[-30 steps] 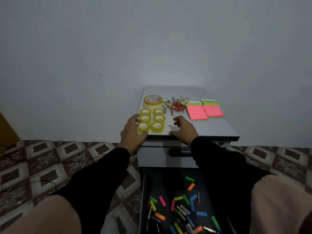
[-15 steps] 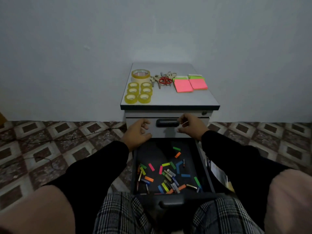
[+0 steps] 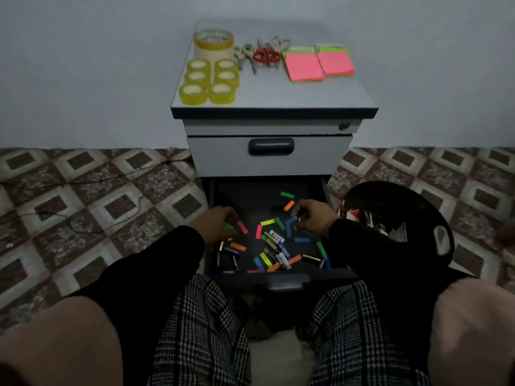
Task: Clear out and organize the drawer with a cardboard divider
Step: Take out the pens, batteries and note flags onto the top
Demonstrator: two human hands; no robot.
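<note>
The open dark lower drawer (image 3: 220,196) of the small grey cabinet (image 3: 267,160) stood pulled out toward the person, its front edge partly covered by checked trousers. Inside lay a loose scatter of small bright paper strips (image 3: 287,224) in green, orange, pink, yellow and blue, mixed with short pen-like or battery-like cylinders (image 3: 274,240) too dim to identify. The left hand (image 3: 216,224) reached into the drawer's left side, fingers bent down over a green strip; whether its grip held anything could not be told. The right hand (image 3: 313,217) sat at the drawer's right side, fingers curled near a blue strip, and its grip was equally unclear in the shadow. On the cabinet's tabletop (image 3: 292,98) stood six small yellow tape rolls (image 3: 209,82) in two columns, one large tape roll (image 3: 213,44) behind them, a heap of scissors with red handles (image 3: 264,55), and pink sticky-note pads (image 3: 317,65). A black round bin (image 3: 418,215) beside the drawer held indistinct contents.
</note>
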